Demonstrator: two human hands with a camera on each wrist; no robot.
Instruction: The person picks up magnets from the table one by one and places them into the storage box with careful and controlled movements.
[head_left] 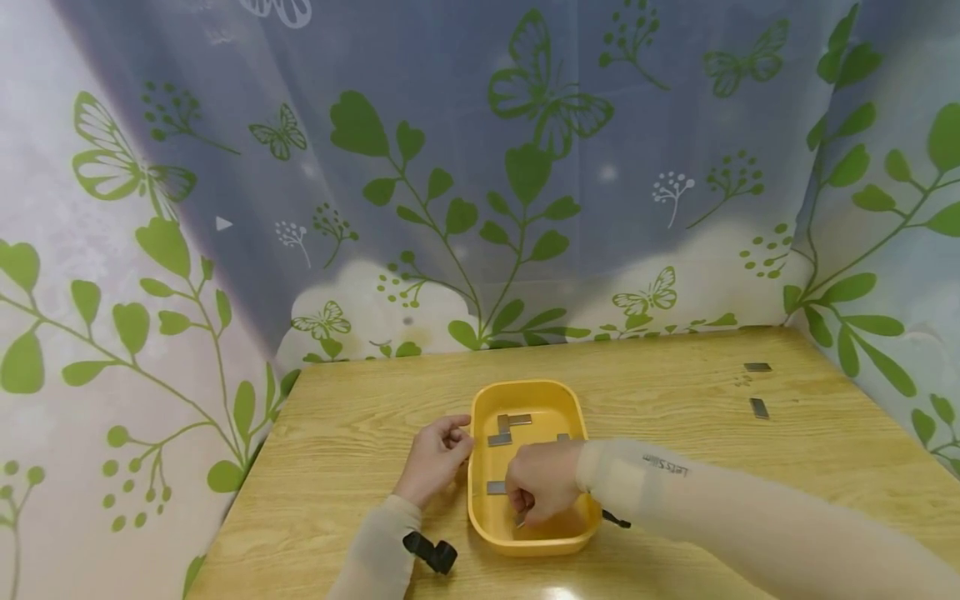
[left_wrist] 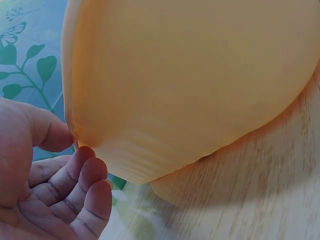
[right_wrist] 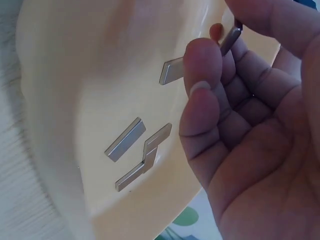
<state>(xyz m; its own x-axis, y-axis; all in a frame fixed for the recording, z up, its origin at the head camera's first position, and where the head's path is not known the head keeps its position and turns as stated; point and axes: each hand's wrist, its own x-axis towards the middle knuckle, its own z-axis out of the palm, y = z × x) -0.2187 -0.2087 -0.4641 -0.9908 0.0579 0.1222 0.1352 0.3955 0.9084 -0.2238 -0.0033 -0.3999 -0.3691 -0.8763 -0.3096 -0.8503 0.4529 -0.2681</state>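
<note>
Two hands work at a yellow plastic tray (head_left: pixel 577 417) on the wooden table (head_left: pixel 360 425). Nearest, the right hand (head_left: pixel 542 482) reaches down inside the tray's near end, and the right wrist view shows a small grey metal bar (right_wrist: pixel 230 41) pinched between thumb and fingertips (right_wrist: pixel 200 55), the other fingers loosely curled. The left hand (head_left: pixel 437 454) rests against the tray's outer left wall; the left wrist view shows its fingers (left_wrist: pixel 82 165) relaxed and only lightly bent, the thumb touching the rim, gripping nothing. Farther in, several more flat metal bars (head_left: pixel 500 439) lie loose on the tray floor, some overlapping at an angle (right_wrist: pixel 142 162). Well beyond the tray, two similar bars (head_left: pixel 759 407) lie apart on the table's far right, near the butterfly-print curtain (head_left: pixel 480 167).

As a judgement: the pinched bar is thin and smooth, so a firm hold on its long edges should stop it twisting, the left hand should brace the tray so it does not slide, and if these bars are magnetic, as the clinging pair suggests, the held one is best kept away from the others
</note>
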